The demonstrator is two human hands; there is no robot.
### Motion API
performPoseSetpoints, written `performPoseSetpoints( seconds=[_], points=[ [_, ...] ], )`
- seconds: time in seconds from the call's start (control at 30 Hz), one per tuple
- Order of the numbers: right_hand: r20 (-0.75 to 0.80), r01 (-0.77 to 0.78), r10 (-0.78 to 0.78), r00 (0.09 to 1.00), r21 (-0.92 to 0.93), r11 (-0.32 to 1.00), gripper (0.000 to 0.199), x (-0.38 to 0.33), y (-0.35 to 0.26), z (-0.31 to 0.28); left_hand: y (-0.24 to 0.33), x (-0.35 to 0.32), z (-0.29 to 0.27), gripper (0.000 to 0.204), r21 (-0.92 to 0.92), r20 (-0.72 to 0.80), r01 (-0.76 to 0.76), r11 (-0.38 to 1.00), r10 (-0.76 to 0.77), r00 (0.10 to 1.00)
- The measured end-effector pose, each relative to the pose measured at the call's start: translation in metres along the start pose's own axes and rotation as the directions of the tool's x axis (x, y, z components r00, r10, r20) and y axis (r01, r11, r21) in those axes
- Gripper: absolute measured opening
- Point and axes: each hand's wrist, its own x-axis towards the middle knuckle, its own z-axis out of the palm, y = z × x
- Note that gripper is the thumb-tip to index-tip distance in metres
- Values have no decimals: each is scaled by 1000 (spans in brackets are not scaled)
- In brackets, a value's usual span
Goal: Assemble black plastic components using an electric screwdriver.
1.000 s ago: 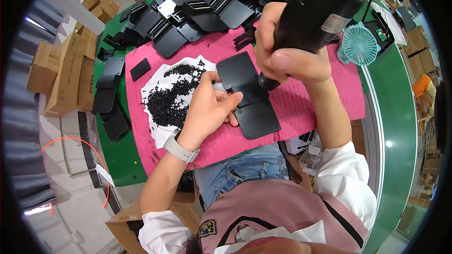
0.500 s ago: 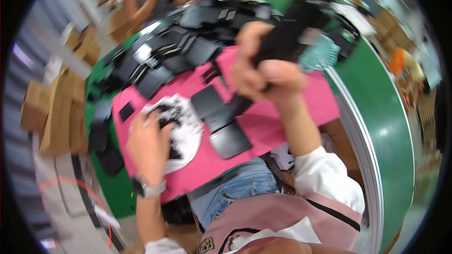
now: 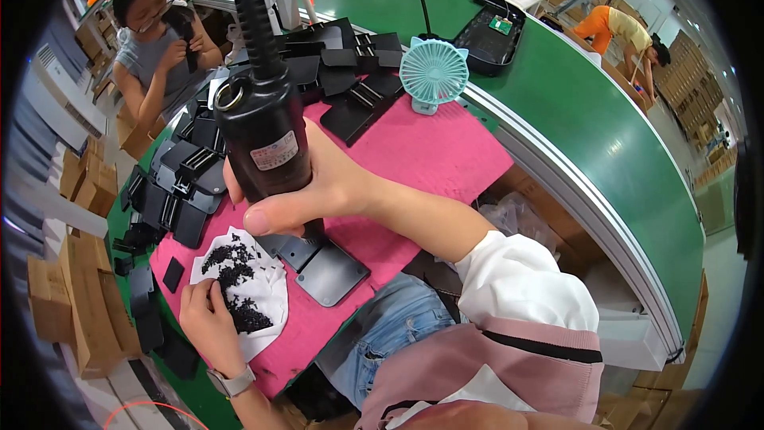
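My right hand (image 3: 318, 187) is wrapped round a black electric screwdriver (image 3: 267, 131), held upright with its cord rising from the top. The screwdriver's lower end points down at a black hinged plate part (image 3: 333, 273) on the pink mat (image 3: 398, 167); my hand hides much of that part, and I cannot tell whether the tip touches it. To the left, a white cloth (image 3: 270, 283) carries a heap of small black screws (image 3: 243, 310). My left hand (image 3: 208, 325) rests at the heap's left edge with its fingertips drawn together; whatever they pinch is too small to make out.
Many black plates and brackets (image 3: 191, 163) are piled along the mat's far and left sides. A teal fan (image 3: 434, 72) stands beyond the mat, near a black tray (image 3: 492, 36). Across the green table (image 3: 589, 111) sits another person (image 3: 163, 64). Cardboard boxes (image 3: 95, 310) stand at left.
My right hand has brought the screwdriver from the upper right to the left, above the plate part. My left hand has shifted to the screw heap's edge. The view has turned too.
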Motion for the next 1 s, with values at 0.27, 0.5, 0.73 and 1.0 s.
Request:
performPoseSetpoints(
  seconds=[0.27,0.5,0.73,1.0],
  points=[
    [-125,187,-156,980,296,937,30,-2,11,11,33,-1,4,10,-600,172,192,776,-110,979],
    [-132,301,-270,954,415,859,28,-3,17,12,58,-6,12,13,-854,393,358,378,18,919],
    [-140,293,-258,956,387,874,29,-5,20,11,53,-9,11,12,-857,421,392,334,18,907],
    [-99,283,-266,959,293,913,33,-6,24,14,51,-15,12,6,-802,431,400,444,-36,902]
  ],
)
